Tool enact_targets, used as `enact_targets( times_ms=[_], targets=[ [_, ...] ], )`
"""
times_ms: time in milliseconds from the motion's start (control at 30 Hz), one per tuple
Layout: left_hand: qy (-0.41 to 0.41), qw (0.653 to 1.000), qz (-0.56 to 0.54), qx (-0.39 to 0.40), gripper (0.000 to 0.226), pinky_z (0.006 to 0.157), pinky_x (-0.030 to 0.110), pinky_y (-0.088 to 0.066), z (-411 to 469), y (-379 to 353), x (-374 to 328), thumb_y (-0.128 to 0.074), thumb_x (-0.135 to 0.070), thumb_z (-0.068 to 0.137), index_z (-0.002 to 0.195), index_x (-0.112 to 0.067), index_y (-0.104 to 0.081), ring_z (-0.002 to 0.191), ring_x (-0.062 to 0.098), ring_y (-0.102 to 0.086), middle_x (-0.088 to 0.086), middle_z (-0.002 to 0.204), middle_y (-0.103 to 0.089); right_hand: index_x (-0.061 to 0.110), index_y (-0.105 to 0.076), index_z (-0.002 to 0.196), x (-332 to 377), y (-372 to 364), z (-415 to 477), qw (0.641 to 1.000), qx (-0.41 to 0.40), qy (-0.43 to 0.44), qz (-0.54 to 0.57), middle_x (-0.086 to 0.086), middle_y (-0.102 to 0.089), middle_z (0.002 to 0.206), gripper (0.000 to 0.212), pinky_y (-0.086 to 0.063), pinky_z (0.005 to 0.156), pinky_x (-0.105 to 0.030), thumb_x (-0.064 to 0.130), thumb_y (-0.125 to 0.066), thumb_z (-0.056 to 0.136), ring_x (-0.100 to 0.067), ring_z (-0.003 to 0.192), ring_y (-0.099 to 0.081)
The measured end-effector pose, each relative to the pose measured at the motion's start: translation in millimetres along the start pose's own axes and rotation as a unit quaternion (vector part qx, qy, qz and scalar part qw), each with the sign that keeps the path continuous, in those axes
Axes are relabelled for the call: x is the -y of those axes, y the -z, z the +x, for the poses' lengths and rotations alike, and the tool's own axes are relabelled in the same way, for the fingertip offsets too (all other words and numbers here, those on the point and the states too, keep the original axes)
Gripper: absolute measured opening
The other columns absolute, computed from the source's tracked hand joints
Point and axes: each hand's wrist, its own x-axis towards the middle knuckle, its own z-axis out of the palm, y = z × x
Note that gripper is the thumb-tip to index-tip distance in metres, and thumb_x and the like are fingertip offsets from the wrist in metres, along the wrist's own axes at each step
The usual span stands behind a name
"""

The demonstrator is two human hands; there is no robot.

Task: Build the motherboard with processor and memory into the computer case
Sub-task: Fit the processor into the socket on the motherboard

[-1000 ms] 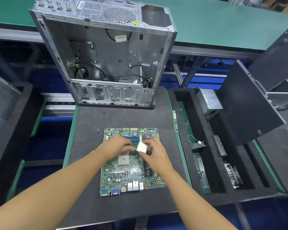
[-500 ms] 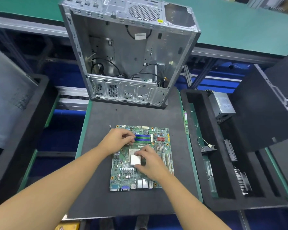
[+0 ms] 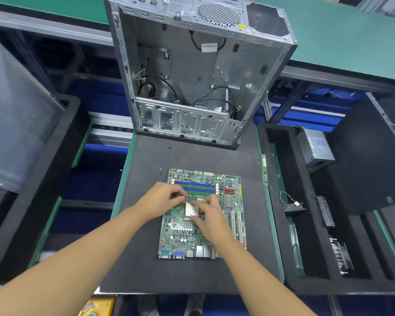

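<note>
motherboard [image 3: 201, 233]: flat on the dark mat [image 3: 192, 274], just near of the computer case, port edge nearest.
processor [image 3: 191, 209]: silver square at the board's middle, near of the blue and green memory slots [image 3: 194, 187]; whether it is seated cannot be told.
right hand [image 3: 209, 215]: fingertips pinch the processor's far and right edges.
left hand [image 3: 162, 200]: fingers curled at the processor's far-left corner; what they grip cannot be told.
computer case [image 3: 198, 71]: open, at the mat's far edge, cables inside.
memory module [image 3: 264, 169]: at the mat's right edge.

A green motherboard [image 3: 202, 215] – crossed by blue memory slots [image 3: 195, 187] – is laid on a dark grey mat [image 3: 189, 274]; the perforated case [image 3: 198, 71] is silver.
</note>
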Motion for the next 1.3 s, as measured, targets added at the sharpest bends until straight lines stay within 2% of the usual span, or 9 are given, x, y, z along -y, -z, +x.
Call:
enact_targets(
  times_ms=[133,267,433,567,767,1033,1167,1300],
  targets=[
    [0.001,1.0,0.018,0.006,0.013,0.071,0.005,-0.044,-1.3,-1.8,1.7,-0.067,-0.025,0.09,0.1,-0.029,-0.074,0.078,-0.011,-0.061,-0.024,0.084,-0.067,0.022,-0.063,0.135,-1.7,2.1,1.0,1.0,0.018,-0.004,-0.009,0.005,-0.034,0.106,0.052,-0.035,0.089,-0.016,0.021,-0.079,0.086,-0.014,0.098,-0.045],
    [0.011,1.0,0.015,-0.003,0.014,0.071,0.005,-0.045,-1.4,-6.3,1.9,-0.067,-0.019,0.089,0.1,-0.026,-0.074,0.078,-0.004,-0.063,-0.016,0.085,-0.069,0.017,-0.062,0.135,-2.1,2.8,0.7,1.0,0.015,-0.005,0.002,0.006,-0.036,0.104,0.052,-0.04,0.09,-0.017,0.018,-0.079,0.086,-0.013,0.094,-0.047],
    [-0.025,0.998,0.055,0.008,0.018,0.072,0.008,-0.044,-2.9,-12.1,2.2,-0.068,-0.011,0.085,0.098,-0.021,-0.073,0.076,0.0,-0.057,-0.013,0.086,-0.064,0.019,-0.065,0.132,1.4,2.5,0.9,1.0,0.008,-0.02,0.006,0.008,-0.037,0.102,0.052,-0.043,0.092,-0.02,0.021,-0.082,0.083,-0.013,0.094,-0.048],
    [-0.043,0.996,0.08,0.003,0.014,0.082,0.025,-0.049,-4.0,-14.5,6.3,-0.073,-0.017,0.083,0.097,-0.02,-0.074,0.086,0.007,-0.056,-0.01,0.088,-0.067,0.021,-0.066,0.131,3.6,1.8,2.2,0.999,0.005,-0.027,0.021,0.017,-0.035,0.095,0.052,-0.043,0.093,-0.021,0.018,-0.083,0.082,-0.012,0.093,-0.048],
    [-0.046,0.994,0.097,-0.006,0.022,0.083,0.028,-0.045,-6.8,-17.9,6.9,-0.076,-0.041,0.079,0.099,-0.031,-0.073,0.089,0.006,-0.051,-0.018,0.086,-0.066,0.017,-0.068,0.128,3.2,1.8,3.5,0.999,0.004,-0.037,0.026,0.006,-0.042,0.101,0.052,-0.048,0.097,-0.03,0.013,-0.084,0.079,-0.014,0.094,-0.05],
    [-0.009,0.994,0.099,-0.045,0.021,0.082,0.03,-0.047,-6.6,-27.7,2.3,-0.08,-0.035,0.075,0.095,-0.03,-0.073,0.092,0.008,-0.051,-0.018,0.084,-0.067,0.017,-0.065,0.135,0.2,4.2,2.4,1.0,0.018,-0.024,0.008,0.003,-0.045,0.101,0.052,-0.047,0.095,-0.031,0.016,-0.08,0.085,-0.016,0.094,-0.051],
    [0.001,0.994,0.094,-0.047,0.014,0.082,0.031,-0.048,-3.4,-28.4,2.8,-0.076,-0.028,0.081,0.094,-0.032,-0.074,0.09,0.008,-0.052,-0.02,0.08,-0.068,0.017,-0.061,0.138,0.6,3.5,1.9,1.0,0.017,-0.018,-0.002,0.004,-0.043,0.1,0.048,-0.041,0.088,-0.02,0.018,-0.073,0.092,-0.014,0.092,-0.048],
    [-0.01,0.995,0.089,-0.033,0.017,0.082,0.028,-0.047,-6.1,-27.6,6.6,-0.076,-0.028,0.08,0.096,-0.033,-0.074,0.091,0.007,-0.05,-0.022,0.081,-0.068,0.016,-0.061,0.139,1.9,-3.1,-2.7,1.0,0.004,-0.013,-0.006,0.003,-0.041,0.102,0.046,-0.035,0.087,-0.016,0.018,-0.07,0.094,-0.014,0.093,-0.045]
  ],
)
